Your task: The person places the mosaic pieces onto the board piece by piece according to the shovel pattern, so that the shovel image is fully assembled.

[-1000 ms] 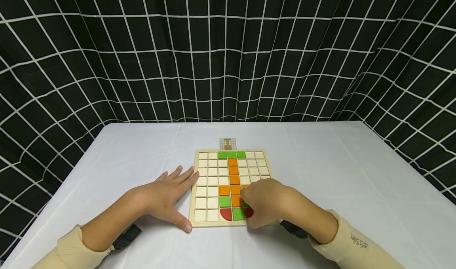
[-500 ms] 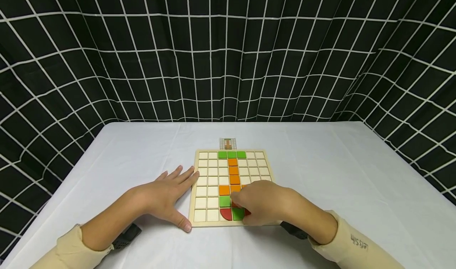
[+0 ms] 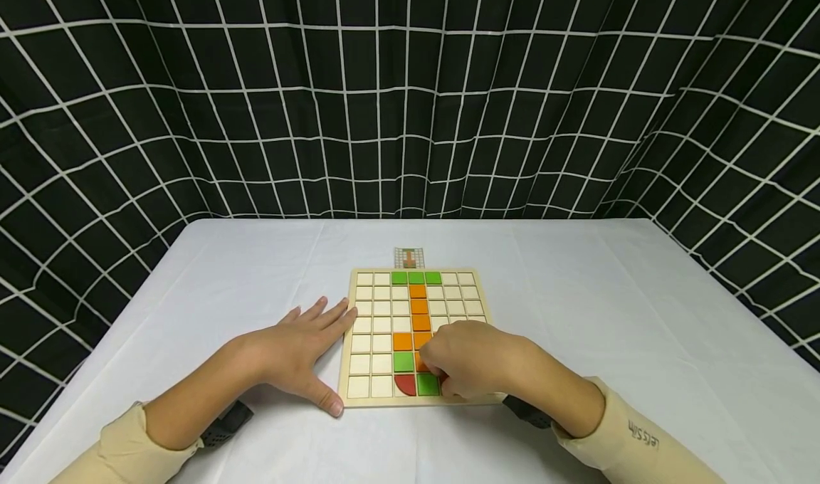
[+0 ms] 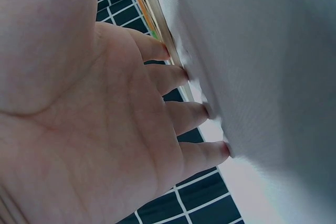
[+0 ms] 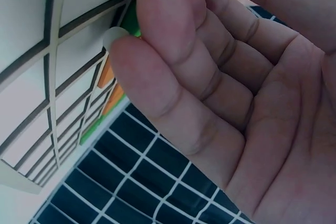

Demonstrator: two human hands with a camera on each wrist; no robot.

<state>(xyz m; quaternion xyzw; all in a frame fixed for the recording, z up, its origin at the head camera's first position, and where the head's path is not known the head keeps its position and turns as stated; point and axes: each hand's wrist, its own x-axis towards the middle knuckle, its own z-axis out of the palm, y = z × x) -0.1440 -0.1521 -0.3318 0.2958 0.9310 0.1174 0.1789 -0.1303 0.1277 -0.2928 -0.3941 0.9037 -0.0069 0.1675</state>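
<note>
A square wooden grid board (image 3: 371, 403) lies on the white table in the head view. Three green tiles (image 3: 416, 278) sit in its far row, with a column of orange tiles (image 3: 419, 306) below. Near its front edge are a green tile (image 3: 428, 384) and a red quarter-round tile (image 3: 405, 384). My left hand (image 3: 295, 352) lies spread beside the board, fingertips and thumb at its left edge. My right hand (image 3: 470, 359) is over the lower right, fingers loosely curled, index fingertip at an orange tile (image 3: 418, 361). The thumb sits apart; tiles under this hand are hidden.
A small card (image 3: 408, 258) with a printed grid pattern lies just behind the board. White cloth (image 3: 576, 292) covers the table. A black curtain with white grid lines (image 3: 410, 114) hangs at the back and sides.
My right hand first slid left from the right-hand tiles over the orange column, then drew back slightly, and its thumb has parted from the index finger. My left hand stays in place.
</note>
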